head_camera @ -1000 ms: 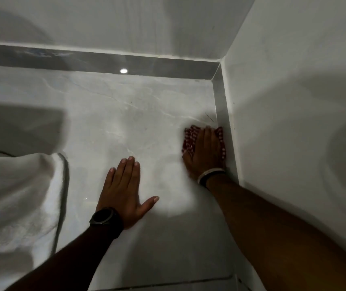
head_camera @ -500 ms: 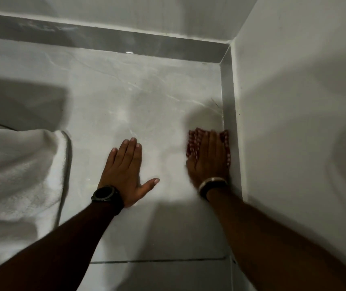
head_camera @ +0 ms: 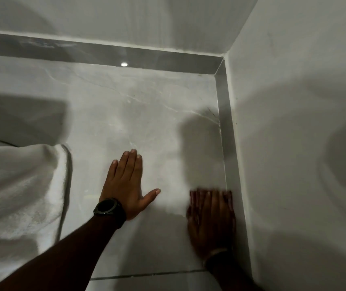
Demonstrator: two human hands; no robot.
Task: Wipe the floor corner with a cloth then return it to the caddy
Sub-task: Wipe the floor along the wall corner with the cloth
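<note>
1. Head camera looked down at a pale grey marbled floor [head_camera: 142, 114] where two white walls met, with a darker skirting strip [head_camera: 225, 143] running along the base of both walls and joining at the far right corner.
2. The left hand [head_camera: 126, 185] lay flat on the floor, palm down, near the middle of the tile; its four fingers were pressed together and the thumb stuck out to the right, holding nothing.
3. A black round-faced watch [head_camera: 108, 207] sat on the left wrist; its dial was dark and no writing or brand could be read.
4. The right hand [head_camera: 211, 223] lay flat against the floor's right edge, touching the skirting strip, and was blurred; its fingers were slightly spread and pressed down on the cloth [head_camera: 227, 198].
5. The cloth, dark red with small pale spots, was almost wholly under the right hand, only showing past the fingertips and along the side nearest the wall.
6. A pale band [head_camera: 216, 253] circled the right wrist, too blurred to show any marking.
7. A white towel-like fabric [head_camera: 20, 185] lay bunched at the floor's left edge, well apart from both hands.
8. A thin dark grout line [head_camera: 147, 275] crossed the floor near the bottom, below the hands.
9. A small bright spot of reflected light [head_camera: 124, 64] showed on the far skirting.
10. No labels or lettering were visible anywhere.
</note>
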